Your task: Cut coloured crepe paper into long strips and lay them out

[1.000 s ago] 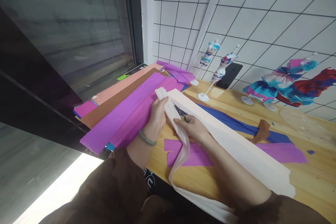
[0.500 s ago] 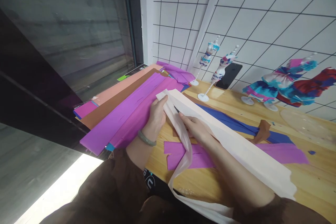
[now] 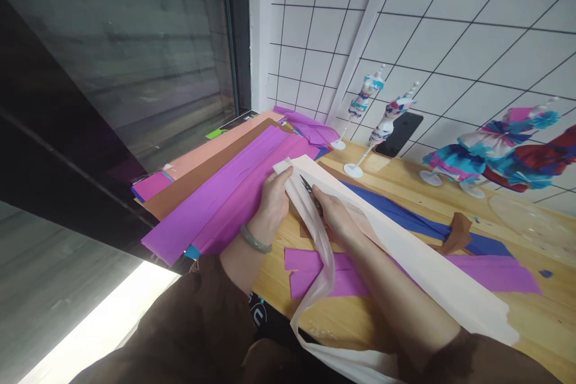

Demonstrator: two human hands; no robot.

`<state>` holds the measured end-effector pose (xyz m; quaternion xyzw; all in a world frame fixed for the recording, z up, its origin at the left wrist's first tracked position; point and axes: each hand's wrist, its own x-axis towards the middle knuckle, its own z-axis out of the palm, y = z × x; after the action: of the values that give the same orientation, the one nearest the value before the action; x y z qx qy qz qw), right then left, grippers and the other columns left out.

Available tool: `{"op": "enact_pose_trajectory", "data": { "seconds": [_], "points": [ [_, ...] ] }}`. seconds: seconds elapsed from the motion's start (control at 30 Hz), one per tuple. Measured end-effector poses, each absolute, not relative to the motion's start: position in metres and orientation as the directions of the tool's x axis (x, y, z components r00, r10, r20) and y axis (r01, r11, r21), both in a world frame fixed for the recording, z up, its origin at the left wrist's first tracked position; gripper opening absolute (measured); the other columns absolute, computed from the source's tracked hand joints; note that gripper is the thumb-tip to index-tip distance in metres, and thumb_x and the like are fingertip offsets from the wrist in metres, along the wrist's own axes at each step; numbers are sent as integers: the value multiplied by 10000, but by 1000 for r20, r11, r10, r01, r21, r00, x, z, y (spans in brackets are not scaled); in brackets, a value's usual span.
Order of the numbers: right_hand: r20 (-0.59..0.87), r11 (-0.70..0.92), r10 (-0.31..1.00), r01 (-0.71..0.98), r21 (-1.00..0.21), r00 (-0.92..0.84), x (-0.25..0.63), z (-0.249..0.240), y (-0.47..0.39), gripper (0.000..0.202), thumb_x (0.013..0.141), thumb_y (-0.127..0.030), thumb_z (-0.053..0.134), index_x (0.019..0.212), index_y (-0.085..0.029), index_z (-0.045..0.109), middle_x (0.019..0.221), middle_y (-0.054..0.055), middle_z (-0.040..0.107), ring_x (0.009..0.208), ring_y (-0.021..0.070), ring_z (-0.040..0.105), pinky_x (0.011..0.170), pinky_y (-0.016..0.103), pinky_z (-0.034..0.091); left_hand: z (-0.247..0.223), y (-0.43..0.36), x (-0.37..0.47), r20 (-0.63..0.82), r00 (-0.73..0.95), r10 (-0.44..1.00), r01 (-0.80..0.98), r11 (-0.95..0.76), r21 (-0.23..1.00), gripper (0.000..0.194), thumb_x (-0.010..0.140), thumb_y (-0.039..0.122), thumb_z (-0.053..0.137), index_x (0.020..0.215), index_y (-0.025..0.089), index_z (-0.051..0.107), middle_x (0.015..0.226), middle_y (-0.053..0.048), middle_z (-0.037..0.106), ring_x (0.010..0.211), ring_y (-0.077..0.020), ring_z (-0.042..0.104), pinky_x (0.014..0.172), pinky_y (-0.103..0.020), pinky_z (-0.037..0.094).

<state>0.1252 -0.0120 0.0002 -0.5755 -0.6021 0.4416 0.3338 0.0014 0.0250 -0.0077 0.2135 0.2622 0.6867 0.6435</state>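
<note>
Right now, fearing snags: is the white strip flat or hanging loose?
Hanging loose: the white strip curves down from the left hand off the table.

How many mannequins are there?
4: the leftmost mannequin, another in front of the phone, a skirted one further right, a red one cut off at the edge. More may be hidden.

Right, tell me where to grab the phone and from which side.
I'd pinch the phone by its upper right edge, coming from the front right. It looks propped at a slant against the wall, with that edge uncovered, while a mannequin stands in front of its left side.
</note>
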Motion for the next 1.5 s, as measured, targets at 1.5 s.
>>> {"op": "enact_pose_trajectory", "data": {
  "seconds": [1.5],
  "points": [
    [-38, -24, 999, 348, -937, -34, 114, 6, -4, 493, 762, -621, 423, 552, -178, 485, 522, -1, 512, 526, 143, 398, 517, 268, 280, -6, 23, 2, 18, -70, 997, -787, -66, 614, 227, 668, 200, 670, 876, 115, 635, 912, -98, 685, 877, -212, 637, 848, -346, 445]
  ]
}}
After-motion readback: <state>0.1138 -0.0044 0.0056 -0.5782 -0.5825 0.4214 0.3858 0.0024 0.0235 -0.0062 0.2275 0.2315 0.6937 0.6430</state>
